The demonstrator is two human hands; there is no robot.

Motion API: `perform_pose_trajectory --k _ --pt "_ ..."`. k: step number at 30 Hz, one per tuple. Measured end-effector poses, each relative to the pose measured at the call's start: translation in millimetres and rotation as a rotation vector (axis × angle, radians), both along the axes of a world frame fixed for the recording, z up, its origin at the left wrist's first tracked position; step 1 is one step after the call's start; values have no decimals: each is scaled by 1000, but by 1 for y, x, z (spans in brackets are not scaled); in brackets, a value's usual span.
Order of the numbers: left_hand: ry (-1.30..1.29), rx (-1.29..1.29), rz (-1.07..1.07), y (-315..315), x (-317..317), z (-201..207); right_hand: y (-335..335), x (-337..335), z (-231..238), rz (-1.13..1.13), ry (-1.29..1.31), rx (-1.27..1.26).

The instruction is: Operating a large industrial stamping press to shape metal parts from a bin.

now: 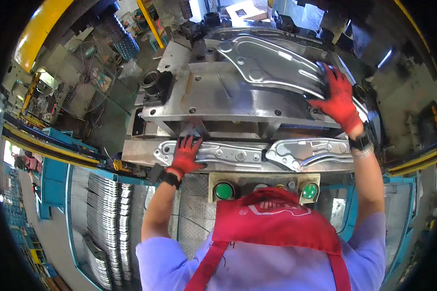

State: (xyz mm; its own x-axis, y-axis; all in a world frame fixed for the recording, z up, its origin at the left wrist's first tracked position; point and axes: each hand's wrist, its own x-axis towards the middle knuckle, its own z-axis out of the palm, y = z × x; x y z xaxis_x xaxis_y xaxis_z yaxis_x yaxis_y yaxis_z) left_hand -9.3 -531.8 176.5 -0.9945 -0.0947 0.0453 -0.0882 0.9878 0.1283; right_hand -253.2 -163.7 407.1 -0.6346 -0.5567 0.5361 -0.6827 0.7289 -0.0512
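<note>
A large silver stamped metal panel (277, 63) lies slantwise on top of the steel die (218, 97). My right hand (340, 99), in a red glove with dark fingertips, rests at the panel's right end with fingers spread. Along the ledge in front of the die lie two narrower stamped metal parts, a left one (230, 153) and a right one (308, 151), nearly end to end. Over the left end of the left part is my left hand (185, 157), gloved alike, its fingers stretched and apart. Whether either palm presses on the metal is hidden.
A control box with two green push buttons, left (224, 190) and right (310, 190), sits between me and the ledge. Many stamped parts stand stacked (109, 223) in a blue rack (70, 218) at left. A round post (153, 83) rises at the die's left corner.
</note>
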Motion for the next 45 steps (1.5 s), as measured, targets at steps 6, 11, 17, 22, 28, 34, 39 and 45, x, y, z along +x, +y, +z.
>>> perform_pose_trajectory --k 6,11,17,22,28,34,39,45 --pt "439 208 25 14 17 5 -95 -65 29 -23 28 125" --pt "533 393 179 20 28 13 -128 -129 37 -29 27 295" --pt "599 483 324 18 32 17 -140 -223 9 236 -209 299" --pt "632 476 337 17 35 8 -156 -243 12 233 -262 443" --pt "603 551 382 35 28 15 -155 -286 -8 344 -249 546" --pt "652 547 403 38 35 9 -153 -276 -30 181 -261 513" --pt "797 617 462 50 36 10 -150 -256 -10 28 -274 603" --pt "1010 951 699 85 68 -23 -72 -96 -4 383 -301 48"
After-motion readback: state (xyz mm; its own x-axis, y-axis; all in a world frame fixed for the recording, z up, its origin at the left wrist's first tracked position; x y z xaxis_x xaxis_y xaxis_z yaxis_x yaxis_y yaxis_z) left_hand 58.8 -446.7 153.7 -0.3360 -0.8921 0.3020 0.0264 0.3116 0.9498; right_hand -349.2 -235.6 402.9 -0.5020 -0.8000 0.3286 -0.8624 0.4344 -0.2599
